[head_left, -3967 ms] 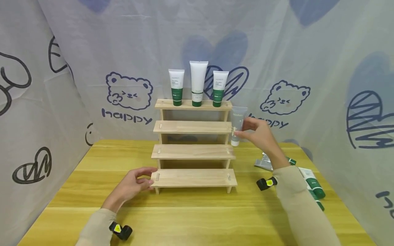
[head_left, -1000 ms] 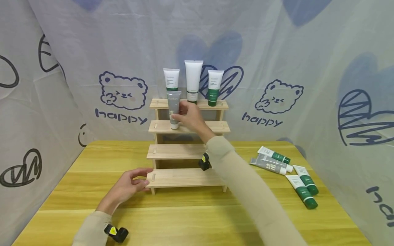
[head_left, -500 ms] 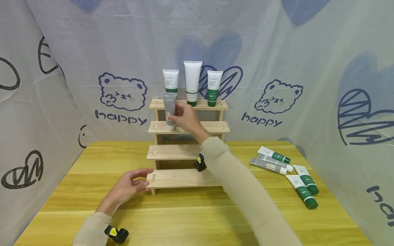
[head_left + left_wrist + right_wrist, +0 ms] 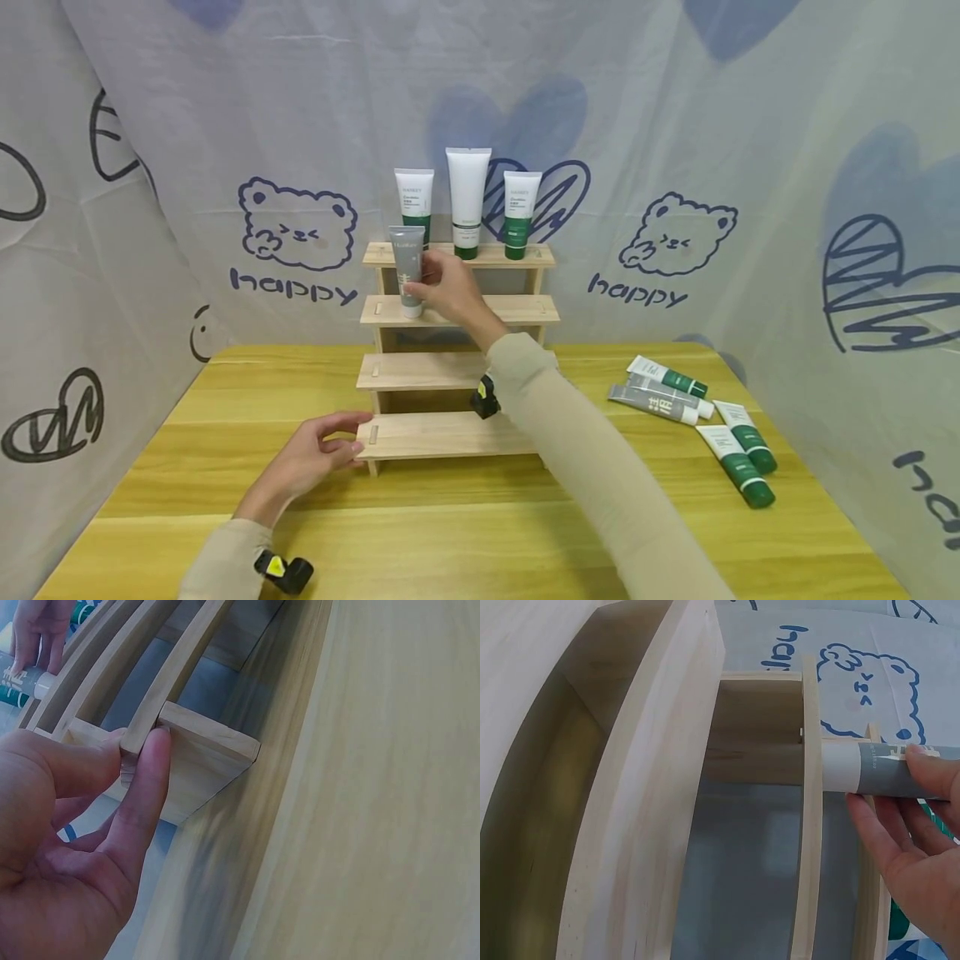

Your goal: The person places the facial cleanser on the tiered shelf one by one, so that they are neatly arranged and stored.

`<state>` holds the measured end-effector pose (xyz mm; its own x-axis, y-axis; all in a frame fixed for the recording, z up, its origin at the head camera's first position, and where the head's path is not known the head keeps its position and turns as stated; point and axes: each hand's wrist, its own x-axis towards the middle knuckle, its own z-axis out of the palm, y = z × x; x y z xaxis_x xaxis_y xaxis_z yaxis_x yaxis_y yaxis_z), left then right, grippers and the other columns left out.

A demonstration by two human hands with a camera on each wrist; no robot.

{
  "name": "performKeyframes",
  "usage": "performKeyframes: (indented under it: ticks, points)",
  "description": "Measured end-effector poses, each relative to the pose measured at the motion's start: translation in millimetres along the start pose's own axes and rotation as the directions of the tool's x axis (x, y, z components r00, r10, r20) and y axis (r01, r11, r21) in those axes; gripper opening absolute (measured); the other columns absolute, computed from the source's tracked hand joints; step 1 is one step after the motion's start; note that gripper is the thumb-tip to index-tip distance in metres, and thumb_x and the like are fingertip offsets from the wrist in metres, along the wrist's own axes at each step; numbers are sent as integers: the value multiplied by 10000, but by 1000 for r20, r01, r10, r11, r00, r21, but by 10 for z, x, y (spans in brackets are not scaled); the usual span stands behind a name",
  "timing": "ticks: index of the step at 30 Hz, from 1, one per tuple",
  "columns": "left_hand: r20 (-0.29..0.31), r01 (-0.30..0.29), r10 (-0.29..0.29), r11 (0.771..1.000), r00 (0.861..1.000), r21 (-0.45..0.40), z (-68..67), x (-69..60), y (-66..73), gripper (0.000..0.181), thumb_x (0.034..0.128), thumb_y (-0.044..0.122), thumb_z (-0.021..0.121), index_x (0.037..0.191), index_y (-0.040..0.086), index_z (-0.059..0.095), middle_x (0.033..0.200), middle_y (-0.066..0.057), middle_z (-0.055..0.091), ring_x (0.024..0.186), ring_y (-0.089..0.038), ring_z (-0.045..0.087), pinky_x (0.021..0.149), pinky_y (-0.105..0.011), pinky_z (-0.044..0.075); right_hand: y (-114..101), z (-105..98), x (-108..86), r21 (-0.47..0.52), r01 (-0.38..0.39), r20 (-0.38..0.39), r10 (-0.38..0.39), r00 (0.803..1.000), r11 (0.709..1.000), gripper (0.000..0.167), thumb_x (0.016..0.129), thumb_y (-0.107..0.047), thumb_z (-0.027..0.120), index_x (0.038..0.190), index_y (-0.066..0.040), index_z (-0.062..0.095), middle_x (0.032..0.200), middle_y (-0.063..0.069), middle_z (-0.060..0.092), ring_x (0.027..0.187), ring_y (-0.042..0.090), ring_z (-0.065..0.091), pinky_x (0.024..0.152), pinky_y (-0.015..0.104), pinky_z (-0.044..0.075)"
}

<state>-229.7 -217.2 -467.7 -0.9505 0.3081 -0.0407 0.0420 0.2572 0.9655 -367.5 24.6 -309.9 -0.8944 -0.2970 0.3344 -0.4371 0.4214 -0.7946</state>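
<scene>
My right hand (image 4: 450, 287) holds a grey squeeze tube (image 4: 408, 265) between thumb and fingers, cap down, at the left part of the second shelf from the top. In the right wrist view the tube's white cap (image 4: 841, 766) meets that shelf's edge. My left hand (image 4: 307, 454) pinches the left end of the lowest shelf of the wooden tiered display stand (image 4: 450, 433), thumb and finger on either side of the board in the left wrist view. On the top shelf stand a tall white tube (image 4: 468, 200) and two green-and-white tubes, the left one (image 4: 414, 196) partly behind the grey tube.
Several more tubes lie on the right of the wooden table (image 4: 420, 533): a grey tube (image 4: 652, 403) among them, and a green-and-white tube (image 4: 737, 467) nearer the front. A patterned cloth (image 4: 660, 108) hangs close behind the stand and along both sides.
Over four seconds my right hand carried the grey tube from the stand's right side to the second shelf's left part, lately shifting slightly left. My left hand stays at the lowest shelf.
</scene>
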Motion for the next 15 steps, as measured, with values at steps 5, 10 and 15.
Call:
performKeyframes:
  ticks: [5,10,15]
  points:
    - [1,-7,7,1000,1000,6,-3,1,-6,513,1012,15,614,1507,-8,481,1432,-304,467,1030,-178,717,886,-310,641,11,9,-12,-25,18,15,-17,1000,1000,360,957,-127,743,1267,27,644,1237,188,700,1111,300,690,994,359,588]
    - [1,4,-4,1000,1000,23,2,-1,7,516,1020,44,617,1515,6,477,1453,-295,470,1079,-220,711,887,-311,640,34,16,-28,-45,28,10,-28,1000,999,342,966,-143,735,1249,29,653,1243,189,693,1109,302,691,986,353,592]
    - [10,1,-1,1000,1000,13,-5,2,0,523,1021,47,617,1519,-1,467,1454,-300,466,1088,-212,708,895,-306,638,53,21,-42,-53,31,6,-30,1000,998,357,973,-145,725,1283,13,645,1278,183,687,1131,300,696,1000,341,590]
